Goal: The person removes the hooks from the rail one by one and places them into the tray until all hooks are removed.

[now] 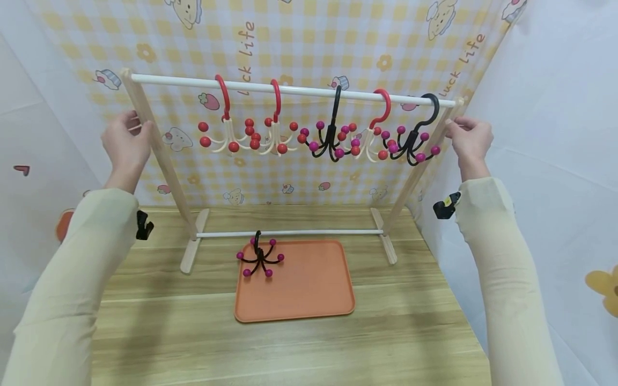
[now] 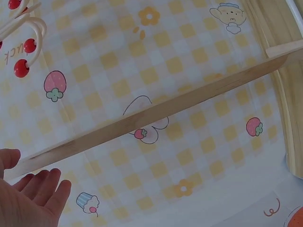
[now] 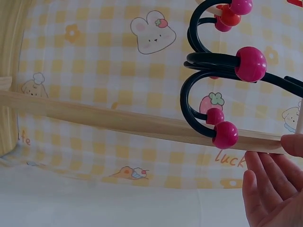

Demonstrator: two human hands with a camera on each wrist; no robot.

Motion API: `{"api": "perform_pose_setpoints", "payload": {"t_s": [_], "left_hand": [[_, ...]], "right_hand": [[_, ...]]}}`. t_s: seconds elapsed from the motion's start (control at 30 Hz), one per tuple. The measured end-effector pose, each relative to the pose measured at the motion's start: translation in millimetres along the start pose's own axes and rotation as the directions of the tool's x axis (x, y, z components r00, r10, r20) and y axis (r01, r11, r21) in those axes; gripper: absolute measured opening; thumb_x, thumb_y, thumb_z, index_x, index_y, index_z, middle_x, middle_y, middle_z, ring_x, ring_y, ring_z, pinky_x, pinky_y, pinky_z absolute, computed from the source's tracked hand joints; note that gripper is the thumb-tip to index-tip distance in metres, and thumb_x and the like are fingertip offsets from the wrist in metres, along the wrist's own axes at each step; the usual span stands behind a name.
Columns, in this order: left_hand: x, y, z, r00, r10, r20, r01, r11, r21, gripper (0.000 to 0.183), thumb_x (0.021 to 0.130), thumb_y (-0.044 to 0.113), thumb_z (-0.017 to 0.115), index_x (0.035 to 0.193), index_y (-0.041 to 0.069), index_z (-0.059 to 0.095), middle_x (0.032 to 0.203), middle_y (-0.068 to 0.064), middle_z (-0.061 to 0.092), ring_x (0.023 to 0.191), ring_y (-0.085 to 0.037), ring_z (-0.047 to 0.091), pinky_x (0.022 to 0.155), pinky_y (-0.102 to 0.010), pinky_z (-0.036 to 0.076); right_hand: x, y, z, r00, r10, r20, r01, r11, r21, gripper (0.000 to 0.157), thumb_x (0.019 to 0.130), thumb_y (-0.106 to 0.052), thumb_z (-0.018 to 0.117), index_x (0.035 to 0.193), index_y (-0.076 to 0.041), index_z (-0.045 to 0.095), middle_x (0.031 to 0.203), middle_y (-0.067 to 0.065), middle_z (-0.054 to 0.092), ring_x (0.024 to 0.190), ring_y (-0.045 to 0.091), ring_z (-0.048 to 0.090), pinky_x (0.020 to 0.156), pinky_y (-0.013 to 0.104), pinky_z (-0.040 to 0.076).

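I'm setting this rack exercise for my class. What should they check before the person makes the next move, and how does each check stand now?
1. Left hand at the left upright: ok.
2. Right hand at the right upright: ok.
3. Five hangers hooked over the top bar: ok.
4. No hanger left off the top bar: not ok; a black hanger lies on the orange tray.
5. Hanging hangers clear of their neighbours: cannot tell; several overlap in the head view.
6. Firm grip on both uprights: cannot tell; pressure does not show.
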State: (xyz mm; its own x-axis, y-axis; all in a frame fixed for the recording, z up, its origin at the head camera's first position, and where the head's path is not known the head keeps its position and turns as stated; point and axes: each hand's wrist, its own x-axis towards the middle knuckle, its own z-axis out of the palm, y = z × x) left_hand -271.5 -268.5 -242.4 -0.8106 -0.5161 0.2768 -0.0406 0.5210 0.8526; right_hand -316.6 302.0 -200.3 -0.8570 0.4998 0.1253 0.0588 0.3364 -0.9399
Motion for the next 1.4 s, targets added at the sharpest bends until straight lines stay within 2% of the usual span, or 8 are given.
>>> {"api": "perform_pose_setpoints", "payload": {"t_s": [0.37, 0.5, 0.6, 0.7, 0.93, 1.13, 1.23, 1.4], "left_hand": [[4.1, -7.2, 2.0, 0.999, 0.022, -0.045, -0.018, 0.996, 0.090, 0.039, 0.090, 0.026, 0.043, 0.125, 0.010, 0.050, 0.121, -0.007, 0.052, 0.106, -0.015, 0.052, 0.087, -0.024, 0.040], [5.2, -7.4, 2.0, 0.998, 0.035, -0.049, -0.028, 0.992, 0.124, 0.040, 0.090, 0.028, 0.042, 0.125, 0.010, 0.051, 0.120, -0.008, 0.053, 0.106, -0.017, 0.052, 0.087, -0.025, 0.041], [5.2, -6.5, 1.6, 0.998, 0.036, -0.048, -0.030, 0.991, 0.134, 0.041, 0.090, 0.028, 0.042, 0.124, 0.010, 0.051, 0.120, -0.009, 0.053, 0.105, -0.018, 0.053, 0.086, -0.027, 0.042], [5.1, -5.7, 1.1, 0.999, 0.034, -0.040, -0.028, 0.990, 0.138, 0.041, 0.090, 0.029, 0.042, 0.125, 0.010, 0.051, 0.120, -0.010, 0.053, 0.105, -0.018, 0.053, 0.085, -0.027, 0.042], [6.3, -4.5, -0.4, 1.000, 0.023, -0.009, -0.021, 0.987, 0.161, 0.043, 0.089, 0.030, 0.042, 0.126, 0.009, 0.050, 0.120, -0.011, 0.053, 0.103, -0.018, 0.054, 0.082, -0.027, 0.044], [9.1, -6.9, -0.5, 1.000, 0.000, 0.023, -0.004, 0.984, 0.176, 0.041, 0.089, 0.030, 0.045, 0.124, 0.009, 0.052, 0.117, -0.013, 0.055, 0.095, -0.016, 0.057, 0.069, -0.018, 0.047], [8.9, -7.9, 0.9, 0.999, 0.018, 0.028, -0.023, 0.980, 0.196, 0.041, 0.089, 0.030, 0.044, 0.123, 0.008, 0.052, 0.116, -0.014, 0.055, 0.097, -0.020, 0.056, 0.065, -0.017, 0.046], [7.1, -8.1, 2.6, 0.998, 0.058, 0.018, -0.061, 0.974, 0.218, 0.040, 0.090, 0.029, 0.042, 0.120, 0.006, 0.054, 0.115, -0.015, 0.056, 0.100, -0.027, 0.055, 0.067, -0.020, 0.046]], "right_hand": [[-1.5, -1.6, -1.0, 1.000, -0.012, 0.005, 0.012, 1.000, 0.020, 0.043, 0.083, -0.031, 0.059, 0.121, -0.009, 0.054, 0.112, 0.003, 0.056, 0.087, 0.007, 0.056, 0.093, 0.028, 0.034], [-3.3, -4.0, -3.9, 1.000, -0.019, 0.002, 0.019, 0.998, 0.054, 0.042, 0.082, -0.029, 0.061, 0.118, -0.008, 0.056, 0.105, 0.002, 0.058, 0.081, 0.005, 0.056, 0.086, 0.025, 0.039], [-4.4, -6.7, -7.4, 1.000, -0.029, -0.009, 0.030, 0.996, 0.082, 0.039, 0.081, -0.028, 0.062, 0.114, -0.007, 0.059, 0.095, -0.001, 0.059, 0.078, 0.005, 0.056, 0.073, 0.019, 0.044], [-5.5, -11.3, -10.6, 0.999, -0.042, -0.024, 0.045, 0.991, 0.128, 0.036, 0.080, -0.028, 0.064, 0.110, -0.008, 0.061, 0.089, -0.004, 0.059, 0.076, 0.005, 0.056, 0.064, 0.014, 0.043], [-10.2, -25.8, -11.5, 0.997, -0.071, -0.031, 0.076, 0.969, 0.235, 0.031, 0.077, -0.024, 0.068, 0.105, -0.011, 0.065, 0.092, -0.002, 0.062, 0.072, 0.005, 0.057, 0.059, 0.012, 0.043], [-22.5, -32.4, -0.1, 0.990, -0.142, 0.020, 0.137, 0.979, 0.154, 0.029, 0.079, -0.023, 0.066, 0.103, -0.008, 0.066, 0.094, 0.001, 0.060, 0.067, 0.006, 0.057, 0.060, 0.014, 0.044], [-26.0, -30.7, 5.6, 0.984, -0.171, 0.054, 0.163, 0.978, 0.132, 0.029, 0.078, -0.021, 0.066, 0.103, -0.005, 0.066, 0.089, 0.000, 0.058, 0.061, 0.006, 0.057, 0.059, 0.013, 0.045], [-28.4, -25.8, 12.8, 0.976, -0.188, 0.108, 0.175, 0.977, 0.120, 0.038, 0.078, -0.021, 0.066, 0.108, 0.001, 0.061, 0.080, -0.001, 0.059, 0.057, 0.007, 0.058, 0.056, 0.013, 0.046]]}}
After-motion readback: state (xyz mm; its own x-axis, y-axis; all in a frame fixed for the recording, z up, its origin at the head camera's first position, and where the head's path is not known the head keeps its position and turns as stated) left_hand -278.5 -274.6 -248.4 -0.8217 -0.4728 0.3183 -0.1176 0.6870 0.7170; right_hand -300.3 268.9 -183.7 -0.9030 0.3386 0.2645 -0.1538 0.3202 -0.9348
